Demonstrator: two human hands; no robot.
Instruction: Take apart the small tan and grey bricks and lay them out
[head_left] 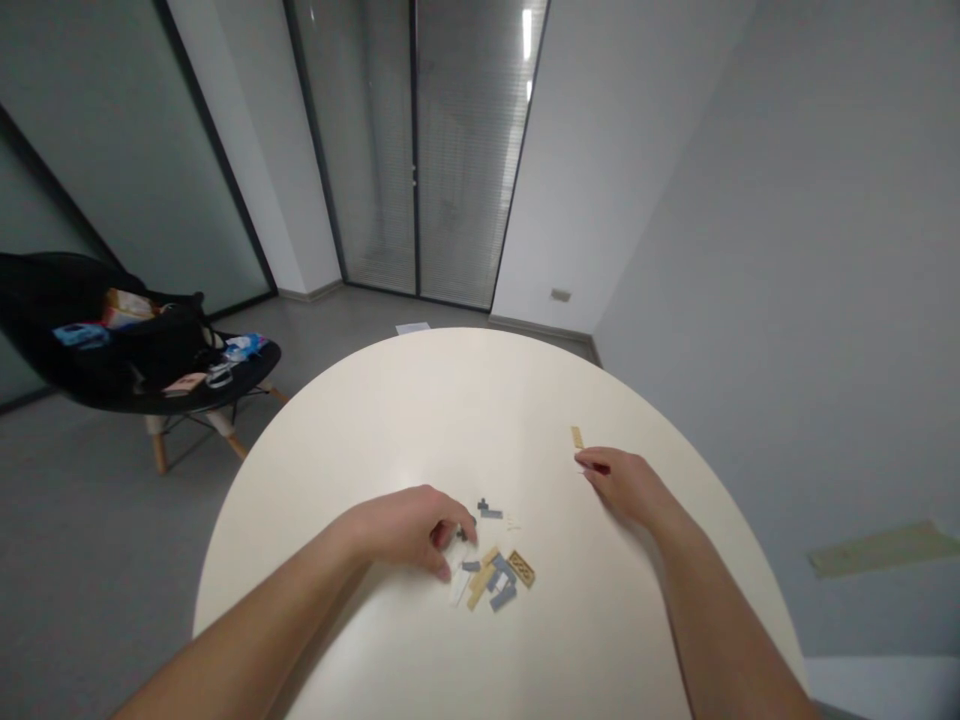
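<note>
My left hand (420,525) reaches over the left side of a loose pile of toy building bricks, thumb and index finger apart. A small dark brick (461,535) lies by its fingertips; whether they touch it is hard to see. In the pile are a long tan brick (484,580), a tan plate (521,568) showing its hollow underside, a grey brick (503,598) and a white brick (460,588). Farther right, my right hand (622,485) pinches a small white piece, mostly hidden by the fingers. Just beyond those fingertips lies a small tan brick (577,437).
All the bricks rest on a round white table (360,420). Behind the pile lie a flat grey brick (491,514) and small white pieces (513,522). A black chair (112,390) holding a bag and packets stands left. A wall (787,300) runs along the right.
</note>
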